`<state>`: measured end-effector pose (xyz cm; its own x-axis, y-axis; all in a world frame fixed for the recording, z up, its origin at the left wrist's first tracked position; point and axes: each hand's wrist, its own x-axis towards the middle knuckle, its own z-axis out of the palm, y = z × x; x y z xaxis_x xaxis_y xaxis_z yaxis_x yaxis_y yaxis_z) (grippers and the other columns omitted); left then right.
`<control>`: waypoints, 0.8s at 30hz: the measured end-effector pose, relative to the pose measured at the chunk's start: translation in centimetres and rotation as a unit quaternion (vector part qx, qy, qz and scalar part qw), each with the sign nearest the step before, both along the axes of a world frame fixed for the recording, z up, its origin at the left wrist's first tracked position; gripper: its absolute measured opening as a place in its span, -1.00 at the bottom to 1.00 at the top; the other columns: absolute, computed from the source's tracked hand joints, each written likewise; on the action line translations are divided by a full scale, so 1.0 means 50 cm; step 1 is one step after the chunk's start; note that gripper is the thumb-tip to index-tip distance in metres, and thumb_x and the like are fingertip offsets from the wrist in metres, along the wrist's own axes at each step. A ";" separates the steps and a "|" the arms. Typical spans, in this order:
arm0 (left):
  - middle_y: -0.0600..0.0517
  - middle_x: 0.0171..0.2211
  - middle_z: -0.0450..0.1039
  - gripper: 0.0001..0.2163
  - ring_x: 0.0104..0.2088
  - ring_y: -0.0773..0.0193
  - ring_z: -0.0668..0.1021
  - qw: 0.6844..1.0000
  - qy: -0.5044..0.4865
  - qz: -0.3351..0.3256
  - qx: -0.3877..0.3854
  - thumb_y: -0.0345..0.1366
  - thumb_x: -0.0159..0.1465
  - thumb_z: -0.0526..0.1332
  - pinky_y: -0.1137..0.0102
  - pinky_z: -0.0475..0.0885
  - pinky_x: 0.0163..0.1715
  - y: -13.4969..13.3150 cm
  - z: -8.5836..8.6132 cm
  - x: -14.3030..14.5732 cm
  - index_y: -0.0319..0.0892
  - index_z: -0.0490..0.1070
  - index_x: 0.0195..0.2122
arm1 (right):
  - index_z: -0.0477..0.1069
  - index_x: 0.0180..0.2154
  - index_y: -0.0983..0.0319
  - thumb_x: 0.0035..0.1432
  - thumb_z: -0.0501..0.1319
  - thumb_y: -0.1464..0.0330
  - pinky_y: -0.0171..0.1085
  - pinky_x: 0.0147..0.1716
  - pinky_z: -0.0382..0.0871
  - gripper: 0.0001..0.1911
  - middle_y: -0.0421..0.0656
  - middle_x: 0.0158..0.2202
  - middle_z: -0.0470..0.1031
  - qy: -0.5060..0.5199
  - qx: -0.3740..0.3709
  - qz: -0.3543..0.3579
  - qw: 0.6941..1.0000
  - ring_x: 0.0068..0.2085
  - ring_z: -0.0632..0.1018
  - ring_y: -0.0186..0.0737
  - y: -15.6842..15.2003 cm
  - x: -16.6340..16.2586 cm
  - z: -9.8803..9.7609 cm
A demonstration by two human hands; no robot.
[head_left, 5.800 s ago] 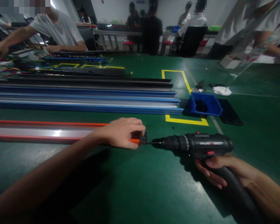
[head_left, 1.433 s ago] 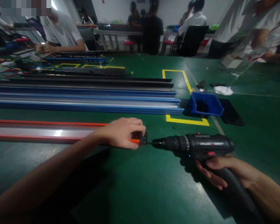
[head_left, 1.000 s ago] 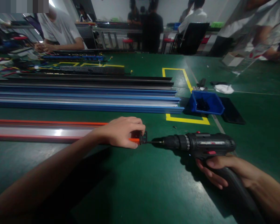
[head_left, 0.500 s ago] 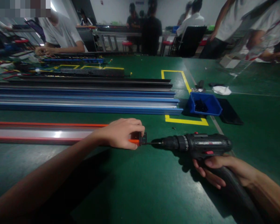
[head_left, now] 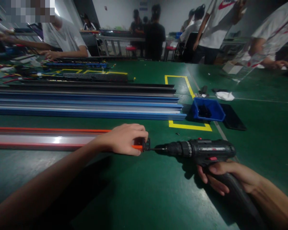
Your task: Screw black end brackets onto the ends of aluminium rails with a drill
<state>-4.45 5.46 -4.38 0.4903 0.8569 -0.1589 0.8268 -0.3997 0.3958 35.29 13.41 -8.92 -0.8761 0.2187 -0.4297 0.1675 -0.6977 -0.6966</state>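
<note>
A long orange-edged rail lies across the green table in front of me. My left hand is closed over its right end, beside a small black end piece. My right hand grips the handle of a black cordless drill. The drill lies level, and its bit tip meets the black end piece.
Several long blue and black rails lie stacked behind the orange one. A blue bin with dark parts sits on a yellow-taped rectangle, with a black flat pad and a white rag to its right. Other people work around the table's far edges.
Both hands and the drill hold their places on the rail end. My view has tipped slightly, and people at the far right have shifted.
</note>
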 end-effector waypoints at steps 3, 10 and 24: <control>0.05 -0.03 0.43 -0.73 -0.06 0.11 0.48 1.000 -0.003 -0.002 -0.001 -0.10 0.19 0.33 0.33 0.27 -0.24 0.001 -0.001 0.000 0.01 0.44 -0.11 | 0.63 -0.18 0.34 0.15 0.33 0.28 -0.40 -0.52 0.52 -0.72 -0.03 -0.30 0.61 -0.004 0.000 -0.003 1.000 -0.59 0.50 -0.43 0.000 0.003 -0.003; 0.04 -0.04 0.43 -0.72 -0.06 0.10 0.48 1.000 -0.007 -0.003 -0.002 -0.10 0.20 0.33 0.31 0.28 -0.20 0.002 -0.001 0.000 0.00 0.44 -0.10 | 0.64 -0.26 0.33 0.13 0.35 0.28 -0.41 -0.52 0.53 -0.76 -0.12 -0.40 0.56 -0.019 0.000 0.000 1.000 -0.59 0.50 -0.42 0.001 0.008 -0.006; 0.04 -0.05 0.43 -0.73 -0.08 0.11 0.47 1.000 -0.009 -0.002 -0.008 -0.10 0.19 0.33 0.32 0.27 -0.20 0.001 0.001 0.000 0.00 0.43 -0.11 | 0.62 -0.15 0.35 0.17 0.33 0.30 -0.40 -0.51 0.53 -0.73 -0.06 -0.32 0.59 -0.007 -0.011 -0.006 1.000 -0.59 0.50 -0.44 -0.001 0.005 -0.005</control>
<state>-4.44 5.51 -4.34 0.4960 0.8528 -0.1633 0.8179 -0.3957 0.4177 35.56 13.34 -9.16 -0.8668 0.2204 -0.4473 0.1686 -0.7147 -0.6788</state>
